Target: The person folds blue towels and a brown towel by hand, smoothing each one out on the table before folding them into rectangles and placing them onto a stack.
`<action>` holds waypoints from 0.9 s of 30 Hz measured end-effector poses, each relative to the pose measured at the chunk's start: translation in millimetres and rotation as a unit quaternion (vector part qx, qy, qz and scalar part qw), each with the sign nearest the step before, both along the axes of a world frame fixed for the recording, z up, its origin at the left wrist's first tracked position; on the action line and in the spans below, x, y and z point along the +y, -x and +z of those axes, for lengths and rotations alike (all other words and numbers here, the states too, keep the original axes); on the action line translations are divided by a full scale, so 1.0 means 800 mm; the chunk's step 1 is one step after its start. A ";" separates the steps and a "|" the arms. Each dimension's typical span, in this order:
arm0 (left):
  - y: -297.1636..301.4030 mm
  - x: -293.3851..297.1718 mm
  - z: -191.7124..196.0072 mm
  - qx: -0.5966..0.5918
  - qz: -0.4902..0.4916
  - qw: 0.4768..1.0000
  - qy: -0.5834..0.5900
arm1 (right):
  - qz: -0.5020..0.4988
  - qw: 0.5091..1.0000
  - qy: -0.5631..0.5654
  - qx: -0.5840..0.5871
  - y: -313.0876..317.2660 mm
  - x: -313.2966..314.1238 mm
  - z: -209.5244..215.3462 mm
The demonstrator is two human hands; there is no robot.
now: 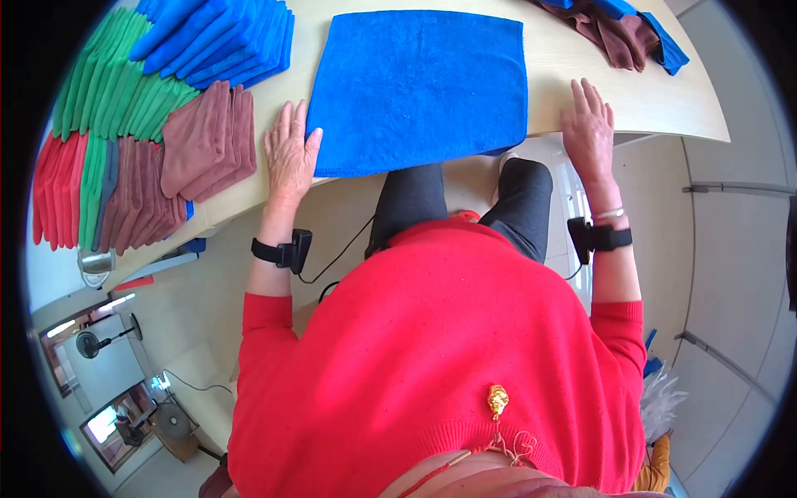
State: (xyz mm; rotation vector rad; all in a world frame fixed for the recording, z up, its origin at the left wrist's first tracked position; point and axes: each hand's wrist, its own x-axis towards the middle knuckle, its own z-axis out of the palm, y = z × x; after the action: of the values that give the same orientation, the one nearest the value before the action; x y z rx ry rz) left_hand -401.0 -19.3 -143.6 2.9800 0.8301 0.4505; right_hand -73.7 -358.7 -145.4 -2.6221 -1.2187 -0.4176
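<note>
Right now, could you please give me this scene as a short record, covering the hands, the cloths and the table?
Left hand: open, thumb at the left edge of the large blue cloth
Right hand: open, right of that cloth and apart from it
Large blue cloth: spread out between the hands
Folded cloths, left: green, blue, brown, red
Other cloths, far right: brown and blue, partly out of view
Table: pale, smooth top

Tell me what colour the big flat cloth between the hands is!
Bright blue: the flat rectangular cloth shows best in the head view.
</note>
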 end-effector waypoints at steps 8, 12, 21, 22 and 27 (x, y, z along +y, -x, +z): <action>0.008 -0.088 0.030 -0.027 -0.192 0.981 -0.004 | 0.131 0.991 -0.028 -0.004 0.084 -0.014 0.011; 0.004 -0.087 0.017 -0.055 -0.203 0.976 -0.062 | 0.165 0.986 -0.024 -0.024 0.081 0.012 0.002; 0.004 -0.076 0.013 -0.107 -0.231 0.964 -0.072 | 0.293 0.952 -0.061 -0.061 0.072 0.031 -0.003; 0.005 -0.075 0.012 -0.117 -0.225 0.964 -0.074 | 0.324 0.942 -0.064 -0.059 0.078 0.030 -0.001; 0.001 -0.073 0.023 -0.134 -0.199 0.968 -0.079 | 0.326 0.939 -0.113 -0.015 0.100 0.022 0.021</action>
State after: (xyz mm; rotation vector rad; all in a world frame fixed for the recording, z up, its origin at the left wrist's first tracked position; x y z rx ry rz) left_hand -401.4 -78.0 -125.6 3.0105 0.1725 0.9033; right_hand -153.7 -341.1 -128.8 -1.8792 -1.8173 -0.4300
